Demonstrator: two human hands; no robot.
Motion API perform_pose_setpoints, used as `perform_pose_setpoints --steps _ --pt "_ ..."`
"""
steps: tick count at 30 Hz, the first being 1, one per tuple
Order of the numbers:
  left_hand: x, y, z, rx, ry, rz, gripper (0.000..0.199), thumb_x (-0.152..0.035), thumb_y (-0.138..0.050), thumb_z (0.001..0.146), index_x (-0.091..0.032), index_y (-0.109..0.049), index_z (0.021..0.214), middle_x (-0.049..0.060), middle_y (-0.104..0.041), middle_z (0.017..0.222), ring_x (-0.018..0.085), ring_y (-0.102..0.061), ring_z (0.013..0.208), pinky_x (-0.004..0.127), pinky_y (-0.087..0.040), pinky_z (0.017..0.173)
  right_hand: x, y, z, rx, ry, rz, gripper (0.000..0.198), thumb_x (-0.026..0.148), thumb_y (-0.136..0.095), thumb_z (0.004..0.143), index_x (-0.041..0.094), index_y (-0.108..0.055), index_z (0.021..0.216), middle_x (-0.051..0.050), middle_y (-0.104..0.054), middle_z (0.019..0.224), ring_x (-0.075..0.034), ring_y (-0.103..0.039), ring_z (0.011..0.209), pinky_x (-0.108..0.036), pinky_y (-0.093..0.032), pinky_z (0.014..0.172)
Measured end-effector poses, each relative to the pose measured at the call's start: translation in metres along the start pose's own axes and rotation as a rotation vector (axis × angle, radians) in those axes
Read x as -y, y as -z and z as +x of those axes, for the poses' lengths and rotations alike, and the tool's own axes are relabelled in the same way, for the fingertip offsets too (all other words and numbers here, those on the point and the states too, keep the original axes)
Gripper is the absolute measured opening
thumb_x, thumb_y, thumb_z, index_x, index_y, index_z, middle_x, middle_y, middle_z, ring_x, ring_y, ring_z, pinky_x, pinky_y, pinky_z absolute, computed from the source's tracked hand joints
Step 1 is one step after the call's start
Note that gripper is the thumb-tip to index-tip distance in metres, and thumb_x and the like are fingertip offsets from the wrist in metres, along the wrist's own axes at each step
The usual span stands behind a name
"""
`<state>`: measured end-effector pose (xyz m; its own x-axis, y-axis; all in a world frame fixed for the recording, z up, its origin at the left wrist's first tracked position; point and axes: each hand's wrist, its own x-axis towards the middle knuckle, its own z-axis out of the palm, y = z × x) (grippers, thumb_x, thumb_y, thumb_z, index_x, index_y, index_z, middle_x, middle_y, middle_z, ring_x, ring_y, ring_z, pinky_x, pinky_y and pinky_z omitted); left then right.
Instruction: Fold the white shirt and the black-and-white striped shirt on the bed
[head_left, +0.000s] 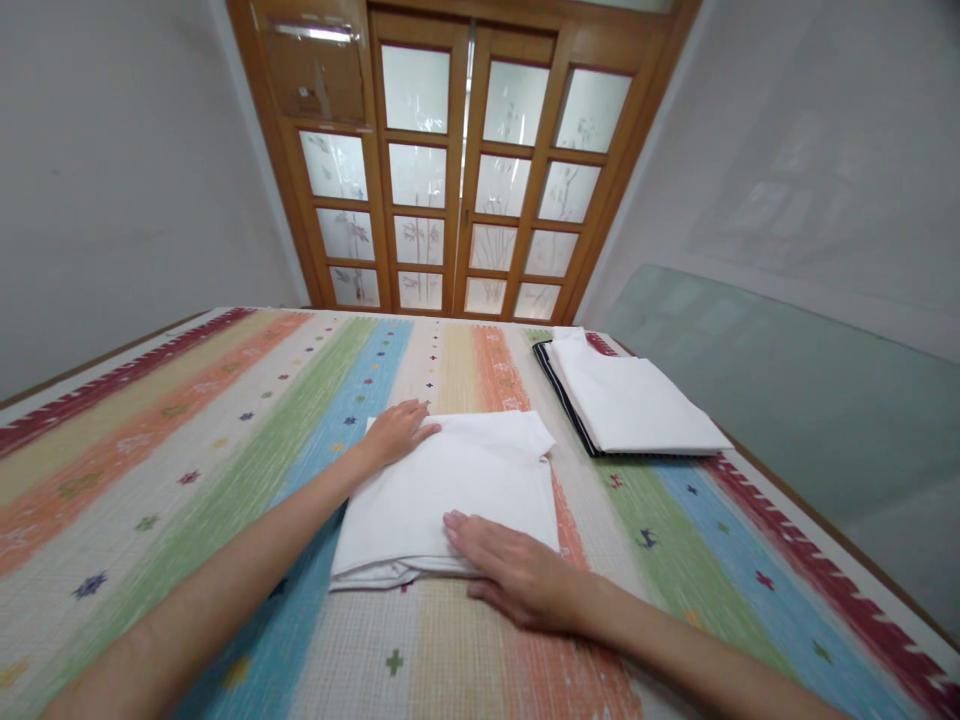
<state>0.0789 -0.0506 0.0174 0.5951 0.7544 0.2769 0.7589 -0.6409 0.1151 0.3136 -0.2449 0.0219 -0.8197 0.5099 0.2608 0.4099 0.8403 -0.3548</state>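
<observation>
A folded white garment (457, 480) lies flat on the striped cloth in front of me, its near edge showing several loose layers. My left hand (401, 432) rests on its far left corner, palm down with the fingers stretched out. Across the near right part of the garment lies my right hand (514, 565), fingers extended flat and the thumb by the near edge. Neither hand grips anything.
To the right sits a stack of folded clothes, a white one (637, 400) on top of a black one (562, 395). The striped cloth (225, 440) covers the surface. A pale green panel (765, 370) borders the right side, and wooden glazed doors (457, 210) stand beyond.
</observation>
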Motion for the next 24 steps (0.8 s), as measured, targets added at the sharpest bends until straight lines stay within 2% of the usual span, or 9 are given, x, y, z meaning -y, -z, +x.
perform_pose_setpoints --steps 2,6,11,14,17,21,24 --pt "0.0 0.0 -0.003 0.013 0.001 -0.006 0.04 -0.042 -0.036 0.099 -0.014 -0.058 0.117 0.015 -0.06 0.127 0.026 -0.053 0.121 0.039 -0.039 0.104 0.001 0.006 -0.009 0.053 -0.026 -0.048 0.057 0.018 -0.042 0.097 0.012 -0.025 0.151 -0.015 -0.035 0.152 -0.02 -0.024 0.144 -0.044 -0.025 0.118" --pt "0.002 0.001 -0.009 0.025 0.011 0.012 0.038 -0.038 -0.034 0.1 -0.014 -0.056 0.119 0.013 -0.063 0.119 0.024 -0.058 0.113 0.036 -0.041 0.1 -0.009 0.015 -0.026 0.096 -0.016 -0.103 0.056 0.007 -0.037 0.093 0.017 -0.034 0.148 -0.01 -0.043 0.148 -0.017 -0.03 0.142 -0.043 -0.029 0.117" --pt "0.0 0.013 -0.023 0.012 0.1 0.134 0.037 -0.037 -0.036 0.098 -0.009 -0.06 0.105 0.018 -0.064 0.108 0.028 -0.057 0.106 0.039 -0.043 0.093 -0.053 0.023 -0.042 0.006 -0.007 -0.303 0.048 0.008 -0.041 0.092 0.019 -0.05 0.138 -0.01 -0.054 0.139 -0.021 -0.045 0.133 -0.046 -0.038 0.111" --pt "-0.007 0.027 -0.036 0.048 0.175 0.292 0.042 -0.038 -0.036 0.097 -0.008 -0.065 0.097 0.02 -0.064 0.103 0.03 -0.057 0.105 0.039 -0.043 0.09 -0.087 0.031 -0.042 -0.068 -0.15 -0.448 0.045 0.004 -0.042 0.089 0.018 -0.06 0.128 -0.01 -0.06 0.133 -0.024 -0.052 0.127 -0.047 -0.043 0.107" --pt "-0.02 0.041 -0.052 0.189 0.295 0.316 0.054 -0.042 -0.03 0.098 -0.006 -0.069 0.094 0.022 -0.067 0.094 0.033 -0.061 0.099 0.042 -0.044 0.086 -0.113 0.039 -0.036 -0.132 -0.389 -0.526 0.04 0.005 -0.044 0.087 0.015 -0.066 0.119 -0.013 -0.064 0.127 -0.025 -0.056 0.123 -0.043 -0.046 0.104" --pt "-0.042 0.057 -0.081 0.402 0.468 0.184 0.061 -0.045 -0.025 0.097 -0.008 -0.072 0.087 0.023 -0.069 0.088 0.034 -0.066 0.088 0.044 -0.047 0.079 -0.124 0.044 -0.024 -0.288 -0.653 -0.465 0.038 0.011 -0.04 0.089 0.011 -0.063 0.12 -0.017 -0.061 0.129 -0.025 -0.054 0.125 -0.042 -0.04 0.109" --pt "-0.054 0.069 -0.102 0.533 0.403 -0.127 0.061 -0.054 -0.032 0.093 -0.013 -0.07 0.068 0.017 -0.069 0.076 0.029 -0.067 0.073 0.038 -0.047 0.073 -0.114 0.043 -0.017 -0.419 -0.727 -0.192 0.038 0.023 -0.039 0.092 0.013 -0.06 0.123 -0.015 -0.059 0.132 -0.026 -0.054 0.125 -0.044 -0.039 0.109"
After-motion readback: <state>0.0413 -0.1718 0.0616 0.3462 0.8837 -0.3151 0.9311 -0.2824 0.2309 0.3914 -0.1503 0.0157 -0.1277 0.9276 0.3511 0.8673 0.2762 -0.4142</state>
